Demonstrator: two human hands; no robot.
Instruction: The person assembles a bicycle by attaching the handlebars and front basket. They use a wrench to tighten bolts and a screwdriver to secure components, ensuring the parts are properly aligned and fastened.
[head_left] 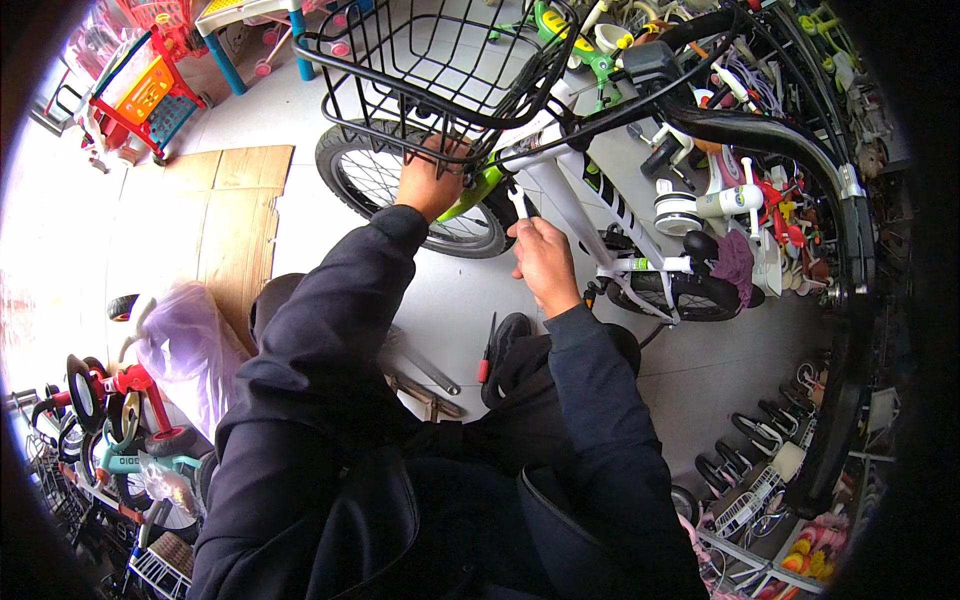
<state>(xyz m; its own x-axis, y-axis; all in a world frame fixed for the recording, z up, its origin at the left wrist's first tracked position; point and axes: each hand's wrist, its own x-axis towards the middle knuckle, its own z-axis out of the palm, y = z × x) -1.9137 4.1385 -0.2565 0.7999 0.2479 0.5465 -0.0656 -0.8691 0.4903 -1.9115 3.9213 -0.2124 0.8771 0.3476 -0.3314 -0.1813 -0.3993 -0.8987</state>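
Observation:
A white bicycle with a black wire basket stands in front of me. My right hand is closed around a silver wrench, its jaw up against the frame just behind the green front fender. My left hand reaches in under the basket, beside the fender and above the front wheel. Its fingers are curled and partly hidden by the basket wires, so what they grip does not show. A black handlebar arches over the right side.
By my shoe, a red-handled screwdriver lies on the tiles, near metal bars. Flattened cardboard and a plastic bag are on the left. Small bikes crowd the lower left; parts and toys line the right.

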